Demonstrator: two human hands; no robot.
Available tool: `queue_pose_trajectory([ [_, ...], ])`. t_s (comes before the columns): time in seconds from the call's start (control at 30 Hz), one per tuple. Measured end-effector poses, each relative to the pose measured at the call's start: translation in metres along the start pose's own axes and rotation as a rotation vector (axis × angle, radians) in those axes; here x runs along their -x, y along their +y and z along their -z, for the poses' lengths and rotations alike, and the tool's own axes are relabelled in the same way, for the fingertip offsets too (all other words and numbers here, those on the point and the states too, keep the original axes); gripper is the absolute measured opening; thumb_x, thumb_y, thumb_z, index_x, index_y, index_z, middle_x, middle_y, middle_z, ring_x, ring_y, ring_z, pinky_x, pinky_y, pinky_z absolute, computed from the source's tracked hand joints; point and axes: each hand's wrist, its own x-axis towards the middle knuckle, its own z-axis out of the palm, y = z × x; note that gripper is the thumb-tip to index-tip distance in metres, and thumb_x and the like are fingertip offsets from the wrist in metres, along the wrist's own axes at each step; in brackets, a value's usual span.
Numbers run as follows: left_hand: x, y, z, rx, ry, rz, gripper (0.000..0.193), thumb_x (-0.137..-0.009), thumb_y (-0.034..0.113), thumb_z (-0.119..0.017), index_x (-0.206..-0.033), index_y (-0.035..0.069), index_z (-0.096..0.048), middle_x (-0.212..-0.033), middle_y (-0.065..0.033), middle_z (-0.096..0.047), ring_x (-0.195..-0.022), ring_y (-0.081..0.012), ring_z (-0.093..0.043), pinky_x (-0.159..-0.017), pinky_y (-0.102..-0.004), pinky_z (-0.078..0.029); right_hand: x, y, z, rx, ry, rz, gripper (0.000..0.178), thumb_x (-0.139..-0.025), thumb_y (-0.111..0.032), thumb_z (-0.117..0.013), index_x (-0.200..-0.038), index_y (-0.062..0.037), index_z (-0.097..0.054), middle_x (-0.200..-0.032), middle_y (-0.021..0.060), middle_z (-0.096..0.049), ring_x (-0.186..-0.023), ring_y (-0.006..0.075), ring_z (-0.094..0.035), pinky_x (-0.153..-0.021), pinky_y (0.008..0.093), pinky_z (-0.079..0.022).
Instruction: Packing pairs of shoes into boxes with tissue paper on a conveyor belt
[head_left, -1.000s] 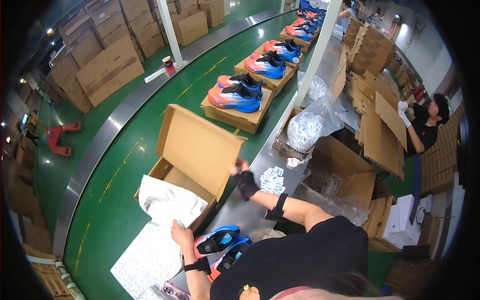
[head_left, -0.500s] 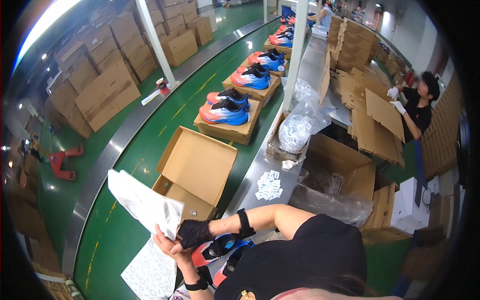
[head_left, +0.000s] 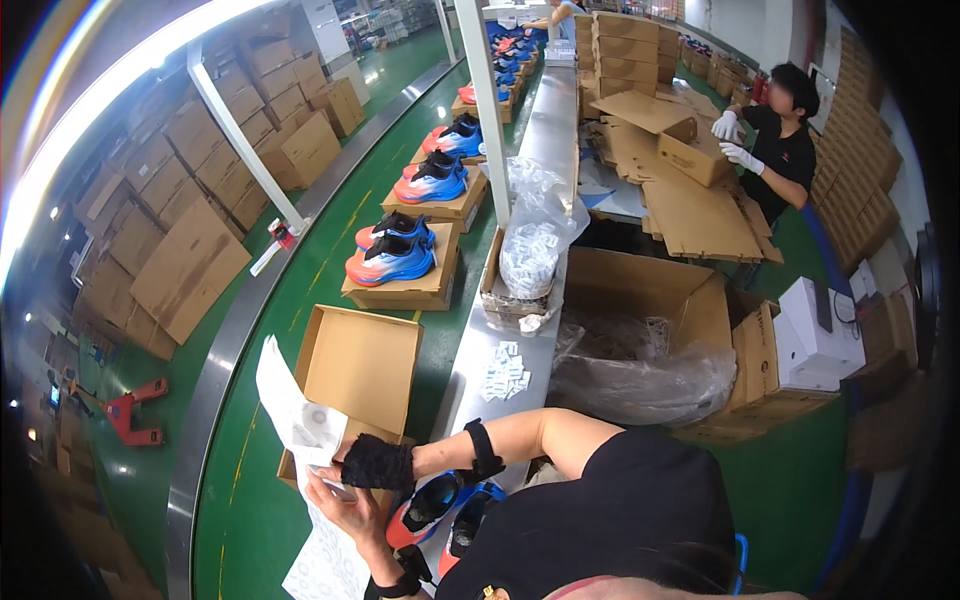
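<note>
Two hands (head_left: 348, 508) meet at creased white ring-printed paper (head_left: 312, 425), the left pinching it, the right's hold unclear.

Overlapping hands, half-covered shoe
Most fingers of the right hand (head_left: 376, 466) are hidden where it meets the left hand (head_left: 345, 508) and white paper (head_left: 310, 425), which also mask the near part of the open box (head_left: 360, 365). The black shirt (head_left: 590, 520) covers part of one shoe (head_left: 466, 522); distant shoes (head_left: 513, 48) are too small to count.
</note>
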Motion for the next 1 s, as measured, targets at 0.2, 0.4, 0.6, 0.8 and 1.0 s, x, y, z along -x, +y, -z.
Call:
queue_pose_trajectory([
  [0.2, -0.008, 0.006, 0.022, 0.282, -0.184, 0.07, 0.03, -0.086, 0.019, -0.05, -0.101, -0.007, -0.046, -0.099, -0.0187, -0.045, -0.088, -0.0305, -0.047, -0.078, -0.0343, -0.037, -0.007, -0.025, 0.027, -0.052, -0.071, -0.07, 0.043, -0.073, -0.039, -0.062, -0.076, 0.0033, -0.059, -0.06, 0.0129, -0.057, -0.058, 0.0158, -0.055, -0.055, 0.0301, -0.044],
  [0.4, -0.001, -0.011, 0.028, 0.424, 0.053, 0.148, 0.024, -0.089, 0.013, -0.044, -0.103, -0.006, -0.05, -0.101, -0.013, -0.053, -0.091, -0.0176, -0.049, -0.08, -0.0292, -0.039, 0.001, -0.023, 0.018, -0.296, -0.048, 0.059, 0.045, -0.068, -0.04, -0.068, -0.081, 0.0018, -0.059, -0.062, 0.0099, -0.058, -0.058, 0.0147, -0.054, -0.056, 0.0295, -0.045],
  [0.6, 0.009, -0.045, 0.102, 0.614, 0.441, 0.243, 0.03, -0.086, 0.017, -0.044, -0.102, -0.007, -0.05, -0.095, -0.0172, -0.057, -0.09, -0.0247, -0.053, -0.082, -0.0324, -0.041, -0.003, 0.045, -0.008, 0.013, 0.091, -0.196, 0.033, -0.079, -0.033, -0.051, -0.072, -0.0003, -0.054, -0.062, 0.0125, -0.059, -0.048, 0.0149, -0.05, -0.046, 0.0266, -0.042],
  [0.8, -0.01, 0.037, 0.113, 0.261, -0.59, 0.151, 0.024, -0.07, 0.002, -0.049, -0.093, 0.0, -0.054, -0.078, -0.0197, -0.057, -0.07, -0.0348, -0.057, -0.063, -0.0345, -0.045, 0.037, 0.115, 0.058, -0.306, -0.004, -0.292, 0.032, -0.079, -0.031, -0.049, -0.073, 0.0, -0.054, -0.064, 0.0121, -0.06, -0.049, 0.0144, -0.051, -0.045, 0.0251, -0.042],
  [1.0, 0.084, -0.074, 0.155, -0.659, -0.699, 0.56, 0.013, -0.076, 0.012, -0.044, -0.079, 0.001, -0.049, -0.061, -0.0212, -0.056, -0.06, -0.0382, -0.056, -0.056, -0.0466, -0.044, -0.126, 0.19, 0.058, -0.541, -0.017, -0.45, 0.031, -0.08, -0.03, -0.047, -0.074, 0.0003, -0.055, -0.066, 0.0116, -0.061, -0.051, 0.0137, -0.053, -0.044, 0.0234, -0.042],
])
